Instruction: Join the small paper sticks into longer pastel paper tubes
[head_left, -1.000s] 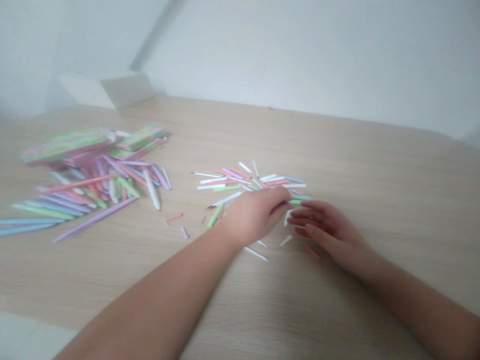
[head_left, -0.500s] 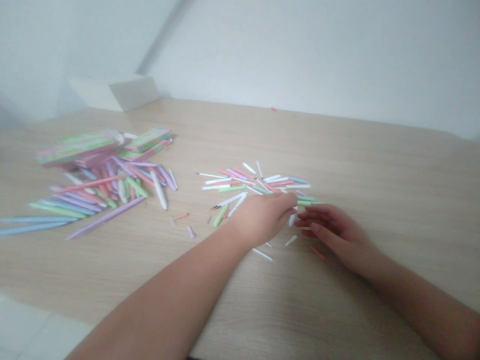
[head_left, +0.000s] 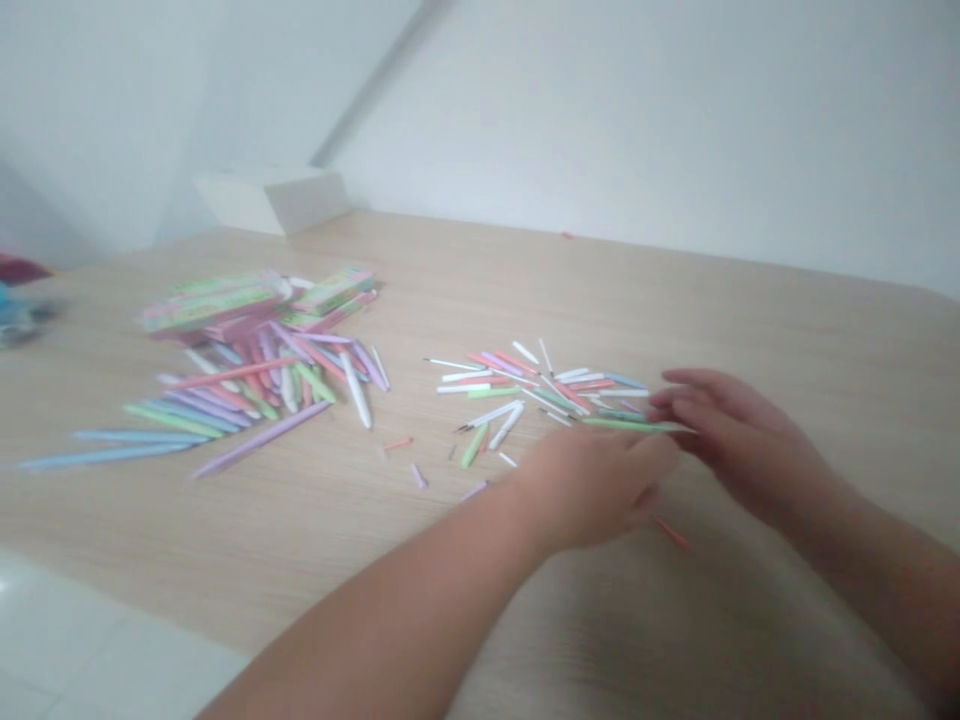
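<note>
The left hand [head_left: 592,490] was held palm-down above the bench [head_left: 675,280], its fingers loosely curled together and too blurred to show whether they gripped anything. The right hand [head_left: 742,440] was just beside it, fingers partly bent and pointing back toward the left hand, and it showed no clear grip either. A long green stick [head_left: 626,424] lay nearly level in front of the two hands, its far end reaching the right hand, though I could not tell whether it was pinched or only touched. Just behind the hands, a loose cluster of thin sticks [head_left: 540,380] in white, pink, green, blue and lilac lay flat on the bench, most of them pointing sideways, with dark tips on a few of the white ones. A short red stick [head_left: 671,533] lay near the hands on the near side, while a small lilac piece [head_left: 418,476] and an orange-red piece [head_left: 397,443] sat farther left. Well to the left was a larger fanned heap of longer pastel tubes [head_left: 255,385], with pink-and-green cardboard packets [head_left: 210,305] at its back edge. A white box [head_left: 270,200] stood at the far end of the bench, near the wall [head_left: 637,120].
</note>
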